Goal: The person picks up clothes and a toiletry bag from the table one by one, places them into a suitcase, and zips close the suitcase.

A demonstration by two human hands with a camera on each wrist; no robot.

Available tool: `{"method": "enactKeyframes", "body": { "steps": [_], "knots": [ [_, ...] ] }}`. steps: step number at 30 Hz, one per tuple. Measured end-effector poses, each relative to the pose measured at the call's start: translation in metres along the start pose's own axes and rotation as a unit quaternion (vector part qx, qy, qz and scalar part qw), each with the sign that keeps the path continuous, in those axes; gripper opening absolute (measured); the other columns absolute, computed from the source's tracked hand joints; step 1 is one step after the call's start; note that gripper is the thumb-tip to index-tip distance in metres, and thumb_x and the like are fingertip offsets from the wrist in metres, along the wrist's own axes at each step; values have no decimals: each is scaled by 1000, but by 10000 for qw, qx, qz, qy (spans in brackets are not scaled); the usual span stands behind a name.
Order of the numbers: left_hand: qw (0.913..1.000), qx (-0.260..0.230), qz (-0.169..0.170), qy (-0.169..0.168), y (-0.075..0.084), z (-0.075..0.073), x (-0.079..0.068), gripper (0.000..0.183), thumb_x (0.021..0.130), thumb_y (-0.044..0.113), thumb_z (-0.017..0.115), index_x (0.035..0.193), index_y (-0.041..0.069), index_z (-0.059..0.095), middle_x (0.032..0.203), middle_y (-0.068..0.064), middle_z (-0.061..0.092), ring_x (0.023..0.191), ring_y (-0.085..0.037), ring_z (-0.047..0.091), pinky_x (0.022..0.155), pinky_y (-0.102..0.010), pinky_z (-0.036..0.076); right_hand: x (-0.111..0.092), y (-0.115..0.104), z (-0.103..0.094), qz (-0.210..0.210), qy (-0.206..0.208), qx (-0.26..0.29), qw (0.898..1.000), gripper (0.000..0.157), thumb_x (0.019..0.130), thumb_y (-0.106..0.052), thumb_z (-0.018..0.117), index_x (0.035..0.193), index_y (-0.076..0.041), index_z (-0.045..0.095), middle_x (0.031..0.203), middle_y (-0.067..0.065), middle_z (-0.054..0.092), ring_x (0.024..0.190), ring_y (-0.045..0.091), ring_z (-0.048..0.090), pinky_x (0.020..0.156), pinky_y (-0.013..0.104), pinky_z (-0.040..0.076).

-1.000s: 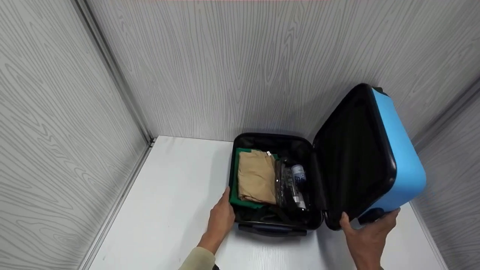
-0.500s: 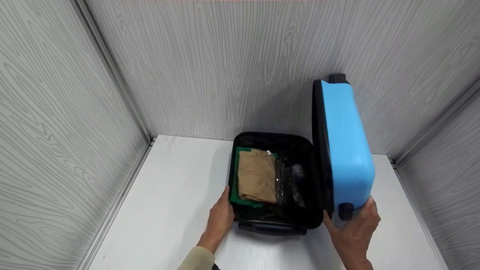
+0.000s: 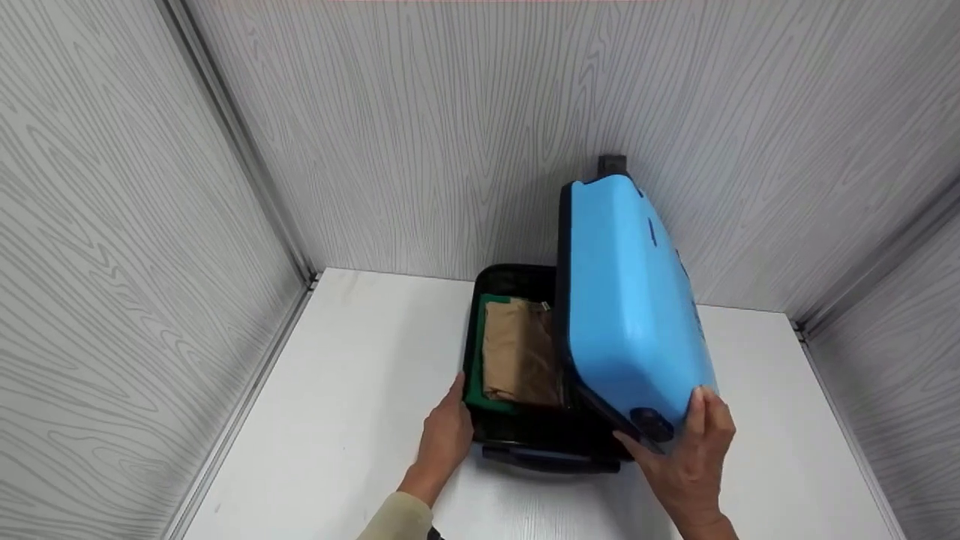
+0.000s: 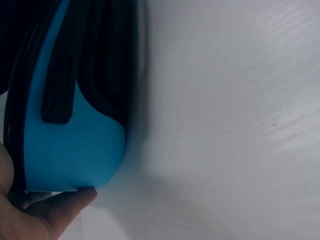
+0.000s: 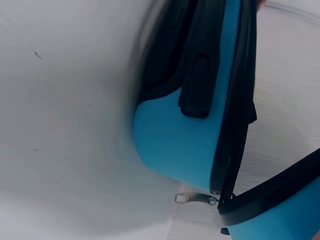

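Note:
A blue suitcase lies half open on the white table, its black-lined base [image 3: 474, 337] flat and its lid [image 3: 630, 285] tilted over the right part. Folded tan cloth [image 3: 510, 352] lies on green cloth [image 3: 487, 406] inside; the lid hides the base's right side. My left hand [image 3: 444, 435] holds the base's front left corner. In the left wrist view, its fingers [image 4: 70, 205] lie along the blue side, thumb at the rim. My right hand [image 3: 688, 465] grips the lid's front corner, thumb at the black edge, fingers on the blue shell.
A black carry handle [image 3: 551, 460] is on the base's front side. In the right wrist view a metal zipper pull [image 5: 195, 198] hangs near the hinge corner. Grey wood-grain panels [image 3: 420, 135] stand behind and at both sides of the table [image 3: 360, 360].
The right hand has swung the lid leftward from leaning open to over the base's right half, covering the bottle and dark pouch seen earlier. The left hand stays at the base's corner.

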State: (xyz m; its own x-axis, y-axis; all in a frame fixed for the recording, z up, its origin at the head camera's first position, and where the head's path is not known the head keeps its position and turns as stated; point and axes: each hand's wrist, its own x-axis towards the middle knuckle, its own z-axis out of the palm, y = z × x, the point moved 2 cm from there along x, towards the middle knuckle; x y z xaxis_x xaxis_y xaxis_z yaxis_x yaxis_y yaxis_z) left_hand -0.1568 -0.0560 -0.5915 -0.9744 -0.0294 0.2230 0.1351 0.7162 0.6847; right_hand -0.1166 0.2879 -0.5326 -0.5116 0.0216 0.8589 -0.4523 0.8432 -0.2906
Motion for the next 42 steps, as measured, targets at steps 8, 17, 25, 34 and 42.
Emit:
{"method": "enactKeyframes", "body": {
  "steps": [8,17,25,34,42],
  "knots": [
    [9999,-91,-58,-18,-3,0,1,52,110,6,50,161,3,41,127,-26,70,68,-13,61,77,-40,60,-5,-9,11,-293,74,-56,9995,108,85,-75,73,154,0,39,154,26,41,136,47,38,121,60,25],
    [9997,-45,224,122,-5,3,-1,52,110,5,49,161,0,40,143,-26,63,105,-32,74,91,-45,60,-17,-22,23,-1073,-599,-513,9911,92,85,-67,77,148,-5,50,147,23,49,138,42,42,128,60,16],
    [9988,107,447,179,-2,3,-4,51,111,5,49,160,-2,39,146,-24,62,123,-37,68,97,-46,59,-24,-28,28,-1518,-1017,-720,9805,129,35,-36,110,146,-6,53,145,19,53,139,38,44,130,54,14],
    [9989,-81,416,177,0,3,-5,50,112,7,46,161,-1,38,147,-24,61,126,-38,66,99,-49,57,-30,-30,32,-1702,-1261,-910,9731,123,43,-37,108,149,-10,53,146,17,53,140,37,44,131,52,13],
    [9989,-413,217,-35,-4,4,-7,50,115,14,41,163,1,35,152,-23,57,135,-38,60,109,-50,51,-33,-31,32,-1793,-1407,-743,9708,117,50,-35,107,151,-8,53,149,18,52,142,38,44,130,53,13]
  ]
}}
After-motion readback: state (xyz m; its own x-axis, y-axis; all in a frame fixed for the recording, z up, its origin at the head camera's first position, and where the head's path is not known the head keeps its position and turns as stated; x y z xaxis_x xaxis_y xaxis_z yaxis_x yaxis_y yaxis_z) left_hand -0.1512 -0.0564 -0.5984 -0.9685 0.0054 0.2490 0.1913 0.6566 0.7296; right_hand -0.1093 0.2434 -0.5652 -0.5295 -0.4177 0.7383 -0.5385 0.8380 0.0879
